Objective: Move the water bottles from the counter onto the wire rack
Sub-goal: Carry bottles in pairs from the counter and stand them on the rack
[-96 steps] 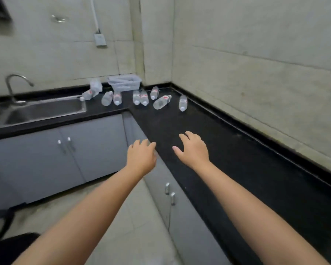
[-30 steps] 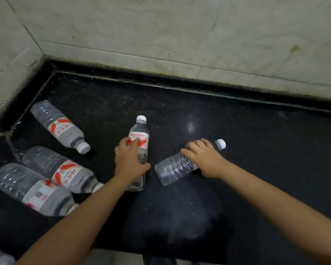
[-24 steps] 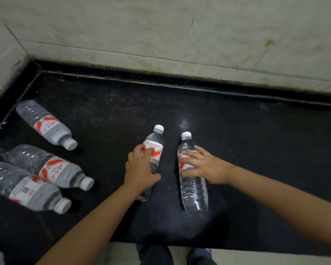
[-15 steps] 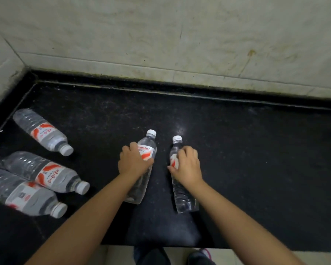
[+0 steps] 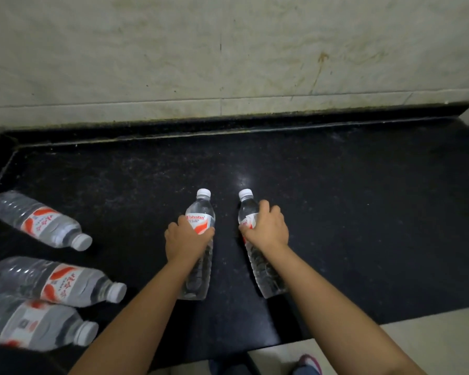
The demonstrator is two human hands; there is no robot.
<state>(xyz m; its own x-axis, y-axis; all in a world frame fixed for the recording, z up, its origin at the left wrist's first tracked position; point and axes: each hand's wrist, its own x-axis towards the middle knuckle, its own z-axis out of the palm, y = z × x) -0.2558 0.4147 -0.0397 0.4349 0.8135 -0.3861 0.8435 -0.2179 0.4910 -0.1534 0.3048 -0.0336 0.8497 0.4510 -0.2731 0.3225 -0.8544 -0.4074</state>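
Two water bottles, one (image 5: pixel 200 226) wrapped at its label by the left hand (image 5: pixel 184 240) and the other (image 5: pixel 251 226) by the right hand (image 5: pixel 267 228), sit at the black counter (image 5: pixel 363 212), and, gripped high above heavy bases, may swing or slip when carried.

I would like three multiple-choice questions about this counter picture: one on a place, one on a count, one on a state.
1. Where do the loose bottles lie?
A. left of the hands
B. right of the hands
C. against the back wall

2. How many bottles show in all?
A. three
B. five
C. seven

3. What is the right hand doing?
A. hanging idle
B. pressing flat on the counter
C. gripping a bottle

Key: 1 A, the loose bottles lie at the counter's left edge. 2 B, three loose, two held. 3 C, the right hand wraps the right bottle; the left hand grips the left bottle.
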